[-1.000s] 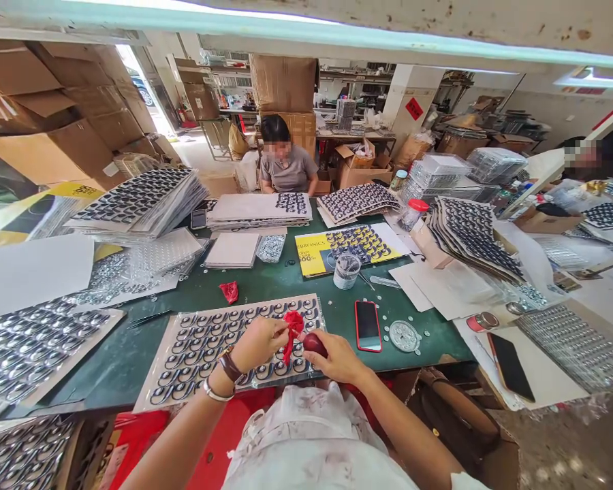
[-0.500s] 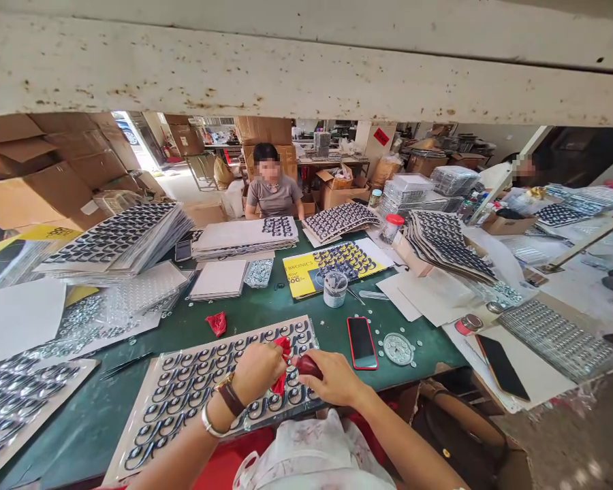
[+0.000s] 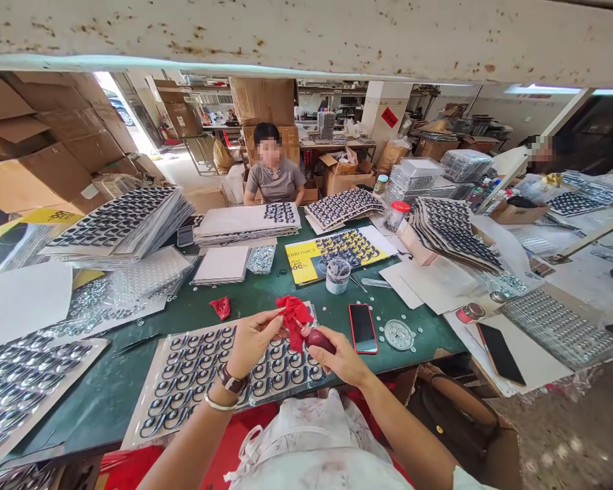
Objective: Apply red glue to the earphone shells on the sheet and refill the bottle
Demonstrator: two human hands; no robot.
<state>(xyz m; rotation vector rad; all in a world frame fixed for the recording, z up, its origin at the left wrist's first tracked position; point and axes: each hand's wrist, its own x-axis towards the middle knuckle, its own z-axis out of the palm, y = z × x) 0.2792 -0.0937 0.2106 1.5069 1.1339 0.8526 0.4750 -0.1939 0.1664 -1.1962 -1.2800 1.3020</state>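
My left hand (image 3: pixel 251 341) pinches a crumpled red cloth (image 3: pixel 293 312) between thumb and fingers. Wrapped around a rounded dark red handle, my right hand (image 3: pixel 343 359) holds a hand tool (image 3: pixel 320 339) whose thin front end points up into the cloth. The tool's tip is too small to make out, so its exact kind is unclear. Both hands are above a sheet of dark, curved, shiny-domed pieces (image 3: pixel 191 378) lying at the table's front edge. A second red cloth scrap (image 3: pixel 220 307) lies beyond the sheet, left of my hands.
On the green table (image 3: pixel 265 292) are a tub (image 3: pixel 338 275), a red-edged phone (image 3: pixel 362 328) and a round clear dish (image 3: pixel 398 335). Tweezers (image 3: pixel 135 345) lie left. Stacked sheets (image 3: pixel 117 218) stand farther back. A person (image 3: pixel 274 178) sits opposite; a rusty beam (image 3: pixel 306 41) crosses above.
The red cloth has been raised and opened out, showing more of it. My left hand has turned, its fingers less bunched. The tool's front end now shows against the cloth. The view has tilted downward slightly.
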